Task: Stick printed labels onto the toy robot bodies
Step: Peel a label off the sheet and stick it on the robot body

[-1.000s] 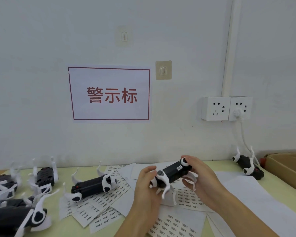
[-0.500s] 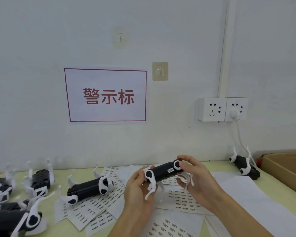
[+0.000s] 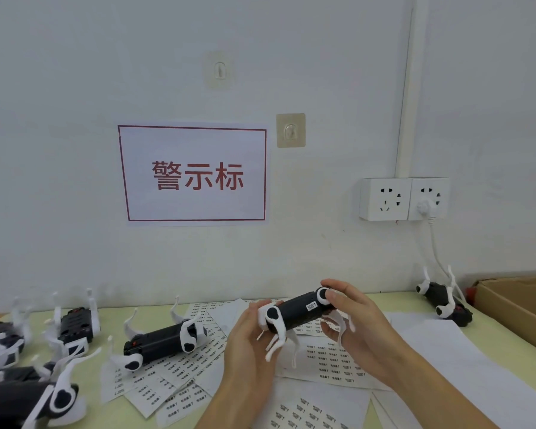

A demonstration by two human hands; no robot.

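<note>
We held the toy robot (image 3: 297,311) above the label sheets (image 3: 331,357), left hand (image 3: 248,342) gripping its lower end, right hand (image 3: 350,317) its upper. Its long axis rose rightward; the stuck label (image 3: 311,305) lay nearer our right thumb.

Both forearms bare, reaching up from lower edge, converging at centre above table level. Left hand (image 3: 248,339) back toward camera, fingers curled round left end of toy robot body (image 3: 297,311), thumb up at its top edge. Right hand (image 3: 353,323) palm turned inward, fingers curled over right end, thumb on top near white joint cap, lower fingers underneath. Wrists slightly bent inward, hands apart, both gripping.
</note>
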